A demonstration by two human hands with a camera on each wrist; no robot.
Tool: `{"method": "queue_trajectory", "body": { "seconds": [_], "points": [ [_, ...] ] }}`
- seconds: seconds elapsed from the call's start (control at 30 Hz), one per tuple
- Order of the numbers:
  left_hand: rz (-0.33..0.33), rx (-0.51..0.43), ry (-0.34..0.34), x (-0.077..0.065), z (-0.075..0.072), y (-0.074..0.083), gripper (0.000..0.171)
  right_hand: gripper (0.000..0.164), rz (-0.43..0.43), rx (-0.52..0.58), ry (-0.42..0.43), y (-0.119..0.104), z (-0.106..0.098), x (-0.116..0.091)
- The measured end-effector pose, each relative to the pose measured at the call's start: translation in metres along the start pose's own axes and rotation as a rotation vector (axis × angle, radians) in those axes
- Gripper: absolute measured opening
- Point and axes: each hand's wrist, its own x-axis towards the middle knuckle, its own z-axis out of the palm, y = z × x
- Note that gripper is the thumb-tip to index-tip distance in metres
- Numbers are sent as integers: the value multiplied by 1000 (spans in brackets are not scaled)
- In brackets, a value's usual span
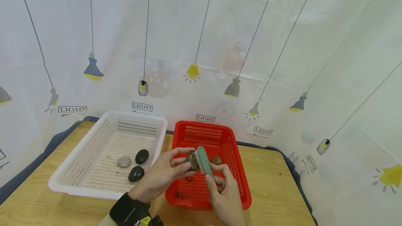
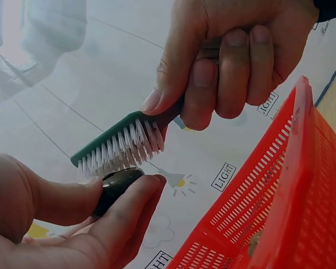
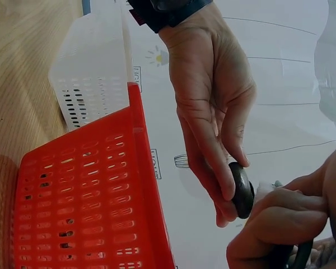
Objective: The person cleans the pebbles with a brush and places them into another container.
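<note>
My left hand (image 1: 163, 169) pinches a dark, wet-looking stone (image 1: 192, 160) between thumb and fingers, above the red basket (image 1: 246, 198). In my right hand (image 1: 224, 193) is a green scrub brush (image 1: 205, 161), gripped by its handle. Its white bristles (image 2: 120, 147) face the stone, touching it or very close to it in the left wrist view. The right wrist view shows the stone (image 3: 243, 190) held at its edges, while the right hand's fingers hide most of the brush.
A brown stone (image 1: 216, 160) and small dark bits lie in the red basket. To its left, a white basket (image 1: 56, 180) holds two black stones (image 1: 136, 174) and a grey stone (image 1: 124, 161). Both stand on a wooden table (image 1: 270, 184) before a lamp-patterned sheet (image 1: 182, 20).
</note>
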Motion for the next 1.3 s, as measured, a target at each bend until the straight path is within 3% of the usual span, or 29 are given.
{"method": "queue_trajectory", "body": {
  "seconds": [0.37,0.83,1.07,1.3],
  "points": [
    [-9,-104,11,2,1,-3,57,38,-4,19,3,-1,-1,0],
    [3,-134,33,2,5,-6,61,34,3,34,-16,-5,3,-4],
    [47,-124,23,2,10,-8,62,34,-11,12,7,-4,6,-3],
    [45,-123,118,1,11,-5,62,34,10,13,11,-2,6,-2]
  ]
}}
